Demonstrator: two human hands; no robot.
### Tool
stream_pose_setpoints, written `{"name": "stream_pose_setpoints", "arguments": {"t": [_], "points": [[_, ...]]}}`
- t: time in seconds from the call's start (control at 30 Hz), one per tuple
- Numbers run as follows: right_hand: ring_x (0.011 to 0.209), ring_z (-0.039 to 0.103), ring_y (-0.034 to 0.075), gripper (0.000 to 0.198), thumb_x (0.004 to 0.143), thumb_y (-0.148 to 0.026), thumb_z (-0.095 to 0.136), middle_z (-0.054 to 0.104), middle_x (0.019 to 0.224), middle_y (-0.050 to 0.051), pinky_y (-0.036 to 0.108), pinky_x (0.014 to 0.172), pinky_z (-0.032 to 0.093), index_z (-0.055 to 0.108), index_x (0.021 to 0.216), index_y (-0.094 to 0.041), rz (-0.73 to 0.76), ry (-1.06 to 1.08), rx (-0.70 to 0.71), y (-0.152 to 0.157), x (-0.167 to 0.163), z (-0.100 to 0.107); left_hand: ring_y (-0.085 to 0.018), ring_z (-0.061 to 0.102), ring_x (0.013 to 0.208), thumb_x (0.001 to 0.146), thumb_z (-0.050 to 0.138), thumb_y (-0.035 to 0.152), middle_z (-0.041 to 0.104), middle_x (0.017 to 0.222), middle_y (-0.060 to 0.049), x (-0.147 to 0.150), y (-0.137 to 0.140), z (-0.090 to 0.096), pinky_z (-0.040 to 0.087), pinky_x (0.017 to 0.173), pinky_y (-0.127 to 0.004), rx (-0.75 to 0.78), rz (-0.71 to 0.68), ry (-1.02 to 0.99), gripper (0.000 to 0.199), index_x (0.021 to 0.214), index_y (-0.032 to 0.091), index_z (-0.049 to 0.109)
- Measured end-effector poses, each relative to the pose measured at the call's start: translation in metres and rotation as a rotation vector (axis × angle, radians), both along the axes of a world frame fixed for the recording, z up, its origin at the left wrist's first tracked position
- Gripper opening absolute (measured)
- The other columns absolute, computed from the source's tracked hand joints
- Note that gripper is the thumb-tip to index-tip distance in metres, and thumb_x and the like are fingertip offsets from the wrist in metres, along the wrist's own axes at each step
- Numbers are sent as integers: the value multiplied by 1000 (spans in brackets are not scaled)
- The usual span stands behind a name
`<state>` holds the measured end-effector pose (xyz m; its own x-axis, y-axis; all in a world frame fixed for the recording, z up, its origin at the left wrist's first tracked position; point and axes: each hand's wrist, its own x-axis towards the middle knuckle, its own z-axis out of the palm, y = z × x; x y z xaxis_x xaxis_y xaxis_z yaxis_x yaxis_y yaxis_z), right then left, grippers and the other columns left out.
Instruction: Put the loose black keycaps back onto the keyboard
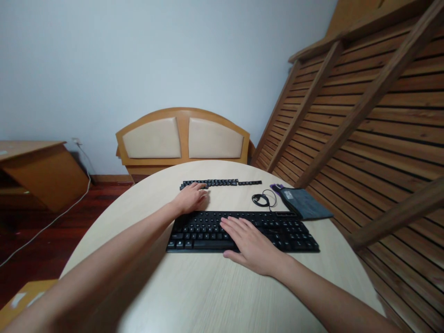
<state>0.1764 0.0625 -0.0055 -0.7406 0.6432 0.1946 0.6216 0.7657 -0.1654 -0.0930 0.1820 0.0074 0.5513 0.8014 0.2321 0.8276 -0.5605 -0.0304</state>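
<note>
A black full-size keyboard (204, 230) lies across the round table in front of me. My right hand (248, 243) rests over its middle, palm down, the fingers stretched out and the thumb apart near the front edge. Behind the keyboard, loose black keycaps (224, 182) are laid out in rows, with a short single row trailing off to the right. My left hand (192, 198) reaches to the left part of these rows, its fingers extended at the nearest keycaps. Its thumb is mostly hidden, and I see nothing held in either hand.
The keyboard's coiled black cable (260, 200) lies behind it. A grey-blue cloth (307, 204) with a purple edge touches the right rear corner. Beyond the pale table (194, 291) stand a padded headboard (183, 138), a slatted wooden frame (364, 120) and a desk (38, 171).
</note>
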Motion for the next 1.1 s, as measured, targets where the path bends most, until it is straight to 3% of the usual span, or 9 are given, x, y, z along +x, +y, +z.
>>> {"name": "stream_pose_setpoints", "arguments": {"t": [0.2, 0.47, 0.67, 0.97, 1.1], "points": [[146, 33, 31, 70, 96, -53, 54, 36, 160, 11, 53, 119, 29, 37, 153, -18, -11, -43, -27, 0, 0, 3, -32, 48, 130, 97, 46, 24, 53, 145, -11, 1, 30, -8, 42, 106, -49, -10, 20, 54, 29, 112, 20, 71], [145, 34, 32, 70, 95, -52, 56, 37, 159, 11, 54, 118, 30, 38, 153, -18, -5, -5, -25, -1, 1, 2, -31, 51, 125, 98, 44, 25, 60, 137, -10, 10, 31, -11, 43, 103, -46, -12, 8, 62, 31, 110, 20, 71], [146, 34, 31, 70, 95, -52, 56, 37, 159, 11, 53, 119, 30, 38, 153, -18, -5, -13, -32, 0, 0, 3, -26, 61, 108, 90, 53, 16, 70, 110, -10, 15, 29, -9, 47, 97, -36, -31, 15, 4, 21, 97, 17, 73], [147, 31, 29, 70, 95, -52, 54, 34, 160, 10, 52, 120, 27, 37, 154, -17, -16, -30, -39, -1, 1, 3, -23, 68, 91, 85, 57, 7, 72, 97, -8, 23, 24, -12, 52, 81, -29, -88, 85, -221, 18, 92, 17, 71], [148, 30, 29, 70, 96, -52, 53, 34, 161, 10, 51, 121, 26, 37, 153, -17, -24, -36, -52, -1, 1, 4, -20, 68, 90, 88, 58, 10, 72, 107, -7, 23, -1, -13, 53, 83, -27, -110, 55, -403, 24, 108, 18, 69]]}}
